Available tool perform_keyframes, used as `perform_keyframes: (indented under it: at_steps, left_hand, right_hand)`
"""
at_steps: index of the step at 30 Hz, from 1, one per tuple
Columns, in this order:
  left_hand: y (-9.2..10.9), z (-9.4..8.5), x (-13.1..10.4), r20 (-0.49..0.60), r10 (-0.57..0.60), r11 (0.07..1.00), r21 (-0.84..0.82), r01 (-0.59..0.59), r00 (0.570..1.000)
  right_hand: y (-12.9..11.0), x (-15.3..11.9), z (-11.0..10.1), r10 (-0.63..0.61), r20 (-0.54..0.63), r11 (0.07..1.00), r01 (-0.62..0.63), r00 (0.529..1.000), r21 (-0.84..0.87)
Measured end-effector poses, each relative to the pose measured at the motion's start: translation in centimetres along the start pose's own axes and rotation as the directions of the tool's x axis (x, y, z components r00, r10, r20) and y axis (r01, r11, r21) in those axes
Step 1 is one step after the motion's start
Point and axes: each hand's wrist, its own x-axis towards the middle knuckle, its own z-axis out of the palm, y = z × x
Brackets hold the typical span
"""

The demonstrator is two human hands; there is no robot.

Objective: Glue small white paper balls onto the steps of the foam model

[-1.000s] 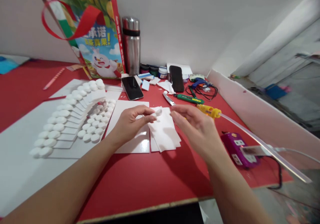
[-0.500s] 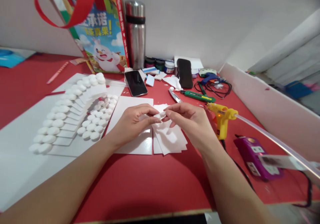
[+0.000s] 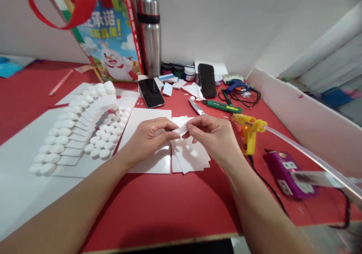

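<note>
Between my two hands is a small white piece (image 3: pixel 181 130), thin and crumpled like paper or clay; its exact kind is unclear. My left hand (image 3: pixel 154 137) pinches its left side between thumb and fingers. From the other side my right hand (image 3: pixel 210 135) pinches it too, fingertips close to the left ones. Beneath them lie loose white sheets (image 3: pixel 192 157), fanned out, beside a white board (image 3: pixel 149 159). To the left, a model of white steps (image 3: pixel 74 148) edged with rounded white discs (image 3: pixel 63 131) rests on a large white board (image 3: pixel 25 193).
A yellow glue gun (image 3: pixel 249 131) with a clear stick stands at right, near a purple power strip (image 3: pixel 288 174). Behind are a green cutter (image 3: pixel 222 106), two phones (image 3: pixel 151 92), a steel flask (image 3: pixel 149 39), paint jars (image 3: pixel 178 71) and a printed bag (image 3: pixel 113 46).
The view has shifted slightly, so things sit a little further left. Both hands keep their pinch, and the white piece between them looks turned and more drawn out.
</note>
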Motion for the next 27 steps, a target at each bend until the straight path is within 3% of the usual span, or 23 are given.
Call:
perform_keyframes:
  at_steps: [6,21,27]
  left_hand:
    - [-0.35,-0.26,0.15,0.039,-0.082,0.989,-0.122,0.086,0.996]
    - [-0.24,-0.03,0.06,-0.052,-0.061,0.997,-0.049,0.058,0.997]
    - [-0.30,-0.14,0.08,-0.033,-0.064,0.996,-0.065,0.062,0.997]
  right_hand:
    - [-0.13,-0.14,0.13,-0.106,-0.028,0.992,0.104,0.994,-0.078]
    - [-0.14,-0.40,0.75,-0.369,-0.009,0.905,0.357,0.929,-0.229]
    - [-0.26,-0.49,0.69,-0.389,0.016,0.893,0.381,0.921,-0.241]
